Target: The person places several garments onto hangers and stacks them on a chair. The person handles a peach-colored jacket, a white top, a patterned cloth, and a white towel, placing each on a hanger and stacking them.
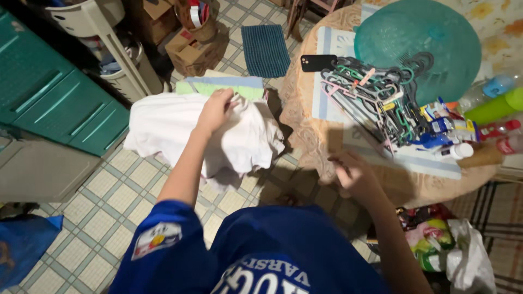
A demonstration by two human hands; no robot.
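Left hand (215, 110) bunches white shirt (180, 128) at collar: soft, light, floppy; better held at shoulders. Right hand (354, 173) loosely curled, empty, near hangers (376, 98) on worktop (305, 125).

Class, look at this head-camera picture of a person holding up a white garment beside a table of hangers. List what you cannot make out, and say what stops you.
- Head view: the white garment is bunched in the left hand, so its kind is unclear.
- The right hand is blurred; whether it holds anything is unclear.
- The hangers are tangled and cannot be counted.
- The bottles are cut off by the right edge.
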